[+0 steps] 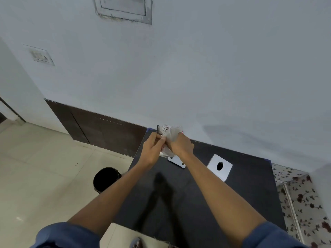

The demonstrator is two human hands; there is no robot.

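Observation:
A crumpled clear plastic bag (169,134) with printed markings is held up over the far left corner of the black table (197,194). My left hand (152,149) pinches the bag's left edge near its top. My right hand (181,144) grips the bag from the right side. What is inside the bag is hidden by my fingers. Under the hands, a small white plate (176,161) lies flat on the table, partly covered by the bag.
A white square plate with an oval hole (220,167) lies on the table to the right. A round black bin (106,179) stands on the tiled floor left of the table. A floral cloth (304,203) lies at the right. The wall is right behind the table.

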